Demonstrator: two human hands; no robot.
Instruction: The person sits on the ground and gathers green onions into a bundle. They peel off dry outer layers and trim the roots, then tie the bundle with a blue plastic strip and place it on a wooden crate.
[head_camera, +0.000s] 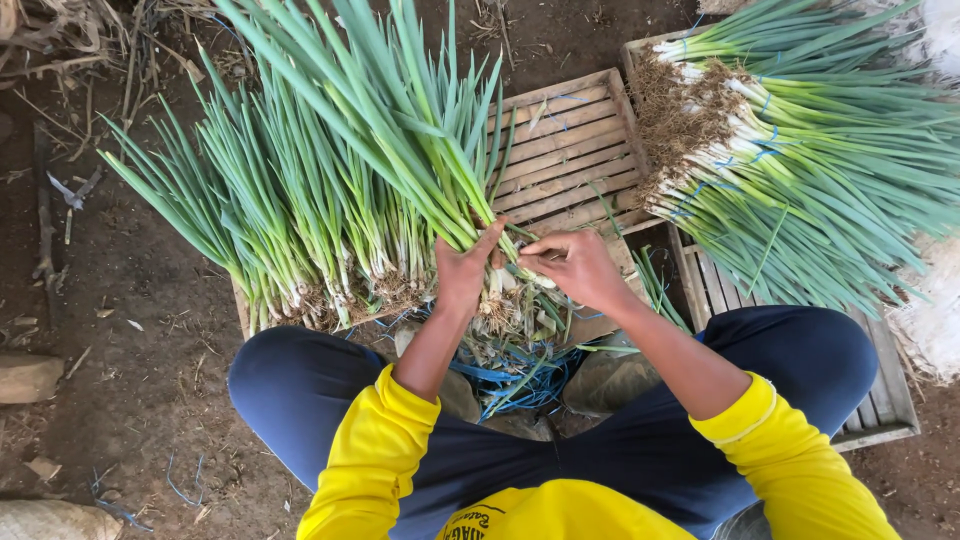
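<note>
The left hand is closing around a bunch of long green spring onions with white stems and brown roots, while the right hand is pinching a thin blue plastic tie strip against it. More blue strips are lying below both hands, partly hidden. Beyond the right hand, a tied pile is resting on two slatted wooden crates, running off frame.
</note>
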